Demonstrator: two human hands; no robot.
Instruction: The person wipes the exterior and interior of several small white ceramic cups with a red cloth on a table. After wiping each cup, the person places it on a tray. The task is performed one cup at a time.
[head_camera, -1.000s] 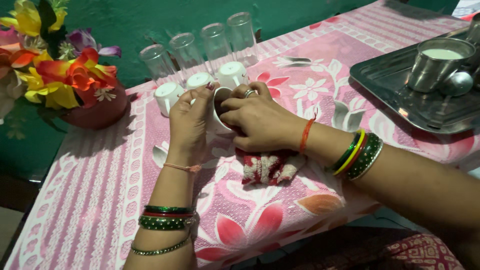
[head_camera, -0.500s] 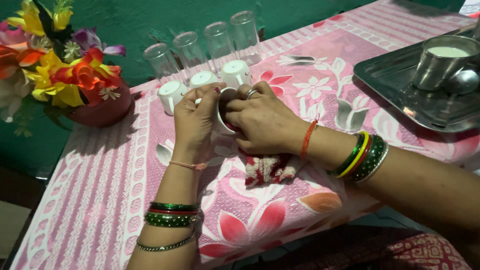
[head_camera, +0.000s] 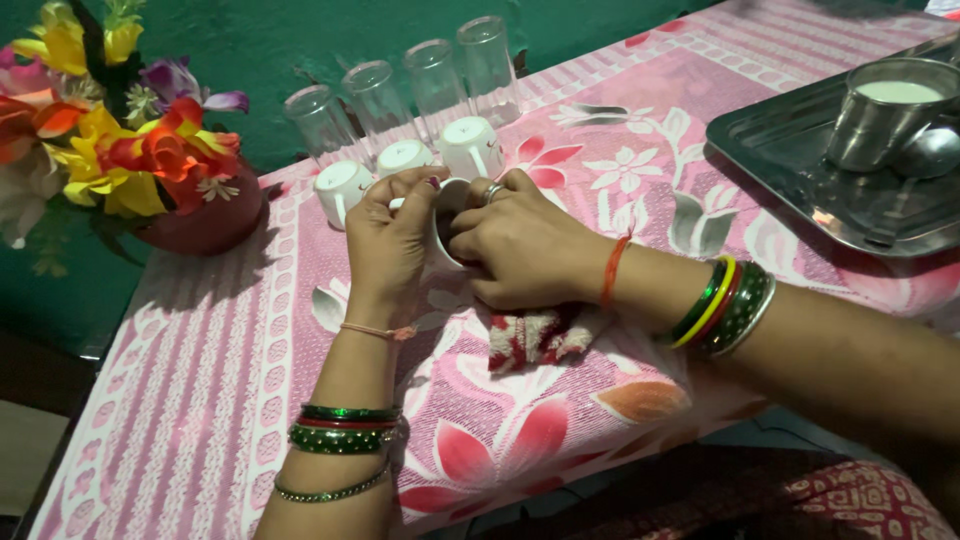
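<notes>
Left hand (head_camera: 392, 240) and right hand (head_camera: 520, 250) both close around a small white ceramic cup (head_camera: 446, 232), tilted above the pink floral tablecloth (head_camera: 200, 380); a loosened grip risks dropping it onto the upturned white cups (head_camera: 405, 158) just beside.

You have no packages, labels, signs or screens in front of you here; nothing of that kind shows anywhere from nine o'clock round to three o'clock.
</notes>
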